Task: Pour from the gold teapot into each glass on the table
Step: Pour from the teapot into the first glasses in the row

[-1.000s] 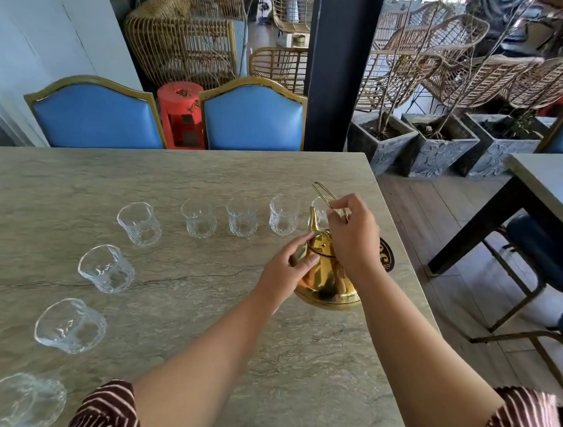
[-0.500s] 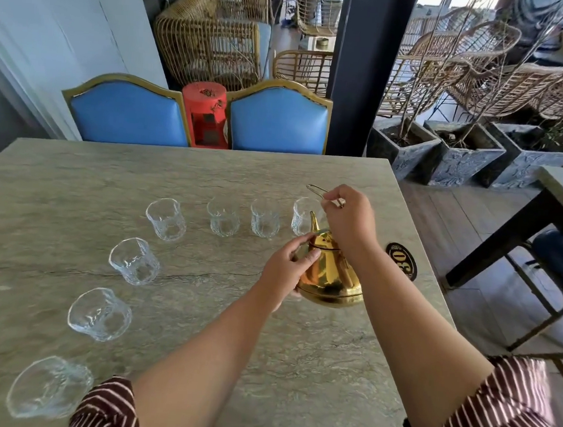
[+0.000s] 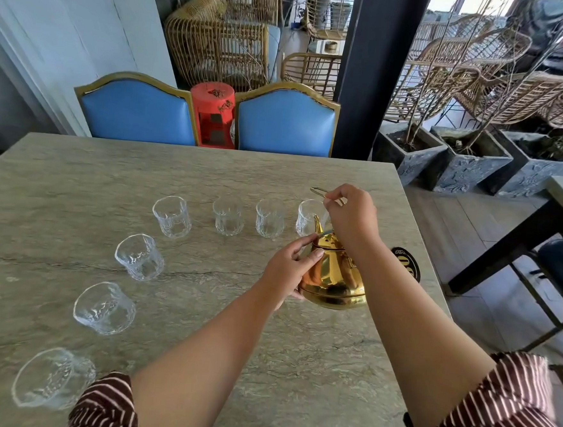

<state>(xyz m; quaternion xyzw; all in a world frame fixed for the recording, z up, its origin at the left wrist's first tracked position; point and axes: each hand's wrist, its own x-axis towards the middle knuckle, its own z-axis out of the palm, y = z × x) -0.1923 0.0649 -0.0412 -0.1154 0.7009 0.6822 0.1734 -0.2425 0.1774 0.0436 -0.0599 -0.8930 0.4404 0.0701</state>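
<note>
Head view, the only one. Gold teapot (image 3: pixel 333 280) sits at about 3 o'clock on the stone table (image 3: pixel 76 172), lifted or tipped forward; I cannot tell if its base touches the top. Spout points toward 12 o'clock, its tip just at the rim of the nearest glass (image 3: pixel 308 217). Right hand (image 3: pixel 351 215) is closed on the thin wire handle (image 3: pixel 318 192), which stands up over the lid. Left hand (image 3: pixel 289 269) is pressed against the pot's 9 o'clock flank, thumb up near the lid, fingers wrapped low; both hands clamped on the pot, close together. Seven glasses visible: four in a row across 12 o'clock, three more trailing down toward 7 o'clock, the last one (image 3: pixel 52 377) near the striped sleeve (image 3: pixel 107 404). All look clear; whether any holds liquid is too hard to read. Handling judgement: polished metal, rigid, likely slick under a palm and heavy if full; the wire handle is the proper hold, with a steadying hand low on the belly or on the lid. The glasses are small, light, breakable, easily knocked by the spout. Pouring looks barely begun.
</note>
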